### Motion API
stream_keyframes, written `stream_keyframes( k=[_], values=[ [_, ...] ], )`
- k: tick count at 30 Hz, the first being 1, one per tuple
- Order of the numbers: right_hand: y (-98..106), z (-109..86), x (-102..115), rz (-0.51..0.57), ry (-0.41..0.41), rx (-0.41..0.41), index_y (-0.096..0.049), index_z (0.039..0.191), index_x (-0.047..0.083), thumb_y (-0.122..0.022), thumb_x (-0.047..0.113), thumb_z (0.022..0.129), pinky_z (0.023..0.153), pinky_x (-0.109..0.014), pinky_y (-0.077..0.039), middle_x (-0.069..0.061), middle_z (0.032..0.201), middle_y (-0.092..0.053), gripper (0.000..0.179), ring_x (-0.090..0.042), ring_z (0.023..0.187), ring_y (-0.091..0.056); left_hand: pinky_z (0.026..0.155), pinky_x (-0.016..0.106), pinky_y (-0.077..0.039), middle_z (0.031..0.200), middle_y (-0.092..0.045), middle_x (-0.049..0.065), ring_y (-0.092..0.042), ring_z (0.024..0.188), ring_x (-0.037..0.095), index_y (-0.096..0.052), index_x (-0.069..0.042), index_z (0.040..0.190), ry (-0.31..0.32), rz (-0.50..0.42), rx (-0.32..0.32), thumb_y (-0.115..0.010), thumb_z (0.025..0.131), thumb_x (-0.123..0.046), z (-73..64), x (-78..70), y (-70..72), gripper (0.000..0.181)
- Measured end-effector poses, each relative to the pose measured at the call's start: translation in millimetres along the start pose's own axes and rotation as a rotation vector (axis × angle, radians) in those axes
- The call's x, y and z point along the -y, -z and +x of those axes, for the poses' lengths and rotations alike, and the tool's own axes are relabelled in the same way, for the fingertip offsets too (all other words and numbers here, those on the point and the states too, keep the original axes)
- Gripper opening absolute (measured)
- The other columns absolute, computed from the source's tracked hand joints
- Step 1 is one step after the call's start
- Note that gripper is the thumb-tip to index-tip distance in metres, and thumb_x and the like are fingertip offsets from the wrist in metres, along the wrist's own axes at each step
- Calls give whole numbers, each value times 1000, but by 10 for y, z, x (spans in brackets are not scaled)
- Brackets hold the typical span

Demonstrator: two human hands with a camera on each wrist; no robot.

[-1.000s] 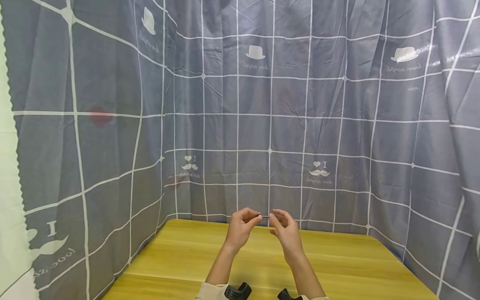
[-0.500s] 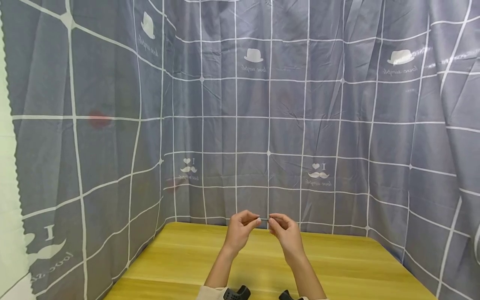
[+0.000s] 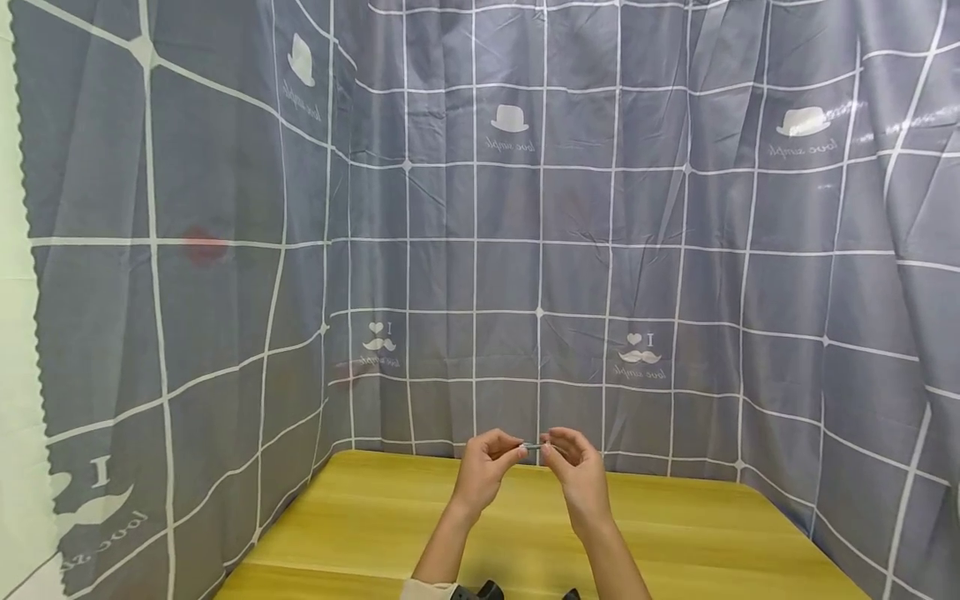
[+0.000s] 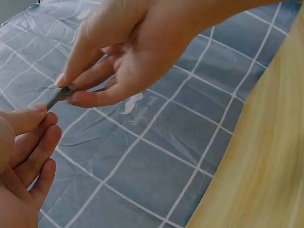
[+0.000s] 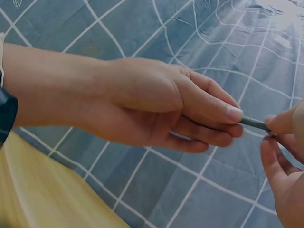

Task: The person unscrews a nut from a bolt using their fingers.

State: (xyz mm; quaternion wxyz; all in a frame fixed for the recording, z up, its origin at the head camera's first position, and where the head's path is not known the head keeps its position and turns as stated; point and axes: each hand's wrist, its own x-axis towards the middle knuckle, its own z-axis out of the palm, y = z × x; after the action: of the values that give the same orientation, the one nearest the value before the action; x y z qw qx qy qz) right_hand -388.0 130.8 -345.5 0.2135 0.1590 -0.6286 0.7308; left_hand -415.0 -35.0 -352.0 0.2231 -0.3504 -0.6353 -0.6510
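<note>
Above the far edge of the table, both hands hold a thin, short dark green rod level between them. My left hand pinches one end between thumb and fingers. The other end is pinched by my right hand. In the left wrist view, the rod slants between the fingertips, with a small darker end at the right hand. From the right wrist, the rod's middle shows and looks finely ridged; its ends are covered by the fingertips. The left hand's other fingers are loosely bent beneath.
A yellow wood-grain table lies below the hands. Grey curtains with white grid lines hang behind it and on both sides. Dark bands sit at the wrists, and a pale cloth edge hangs at far left.
The head view has tilted up slightly, so the scene sits lower. Both hands keep hold of the rod; the right fingers have shifted a little, and more of its green side shows.
</note>
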Motion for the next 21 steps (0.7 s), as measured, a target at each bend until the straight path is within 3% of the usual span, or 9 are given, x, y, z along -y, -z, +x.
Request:
stream_keyframes(
  k=[5, 9, 17, 21],
  values=[
    [-14, 17, -17, -41, -41, -24, -62, 130, -8, -66, 9, 103, 102, -34, -49, -20, 134, -62, 32, -34, 128, -55, 84, 31, -58, 98, -72, 19, -72, 94, 41, -72, 8, 102, 20, -15, -21, -73, 96, -2, 8, 31, -28, 12],
    [-35, 22, -6, -72, -54, -36, -66, 129, -5, -68, 13, 103, 104, -41, -48, -20, 136, -60, 32, -37, 127, -57, 87, 33, -58, 99, -72, 19, -73, 95, 37, -73, 6, 104, 27, -16, -28, -73, 97, -5, 48, 2, -18, 13],
    [-73, 16, 18, 86, -54, 36, -63, 123, -6, -66, 4, 102, 98, -29, -51, -20, 125, -58, 24, -26, 113, -63, 88, 36, -58, 100, -74, 17, -73, 94, 31, -73, 5, 106, 78, -29, -39, -72, 97, -4, 61, -32, 58, 12],
    [-63, -9, 6, 112, -20, 48, -63, 116, -8, -67, 0, 100, 98, -29, -51, -17, 124, -56, 19, -24, 108, -63, 88, 33, -57, 102, -73, 19, -73, 93, 21, -73, 5, 107, 57, -30, -6, -71, 98, -5, 29, -57, 61, 14]
  ],
)
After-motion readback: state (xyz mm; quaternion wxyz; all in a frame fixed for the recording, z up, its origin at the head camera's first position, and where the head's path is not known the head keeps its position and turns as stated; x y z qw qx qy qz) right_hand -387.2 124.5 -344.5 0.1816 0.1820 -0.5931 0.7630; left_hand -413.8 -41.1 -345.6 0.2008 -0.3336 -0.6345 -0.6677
